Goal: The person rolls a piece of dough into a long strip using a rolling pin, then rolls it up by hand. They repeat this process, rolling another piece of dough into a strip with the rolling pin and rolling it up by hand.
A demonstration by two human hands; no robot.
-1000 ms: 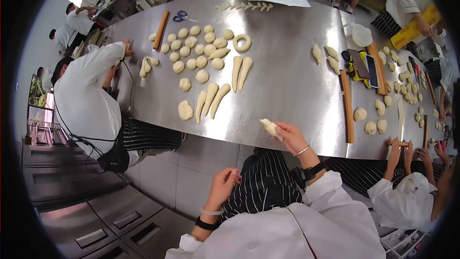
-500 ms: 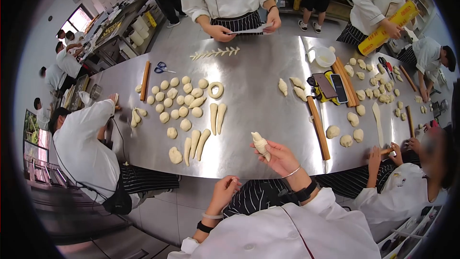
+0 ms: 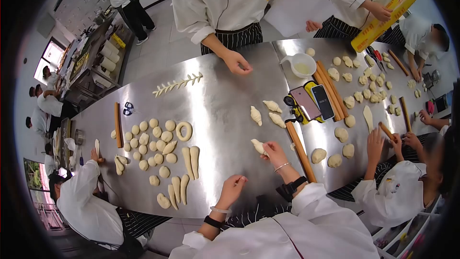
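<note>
The right hand (image 3: 276, 156), apart from the left hand (image 3: 233, 187), is clamped on one end of a coiled dough roll (image 3: 258, 146), which projects leftward. The left curls loosely; closure cannot be determined. Three similar rolls (image 3: 256, 115) lie beyond on the steel table (image 3: 223, 110).

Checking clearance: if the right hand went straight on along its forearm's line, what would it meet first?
Probably the leftmost roll of the three lying beyond the right hand, though the hand's height above the table is unclear.
</note>
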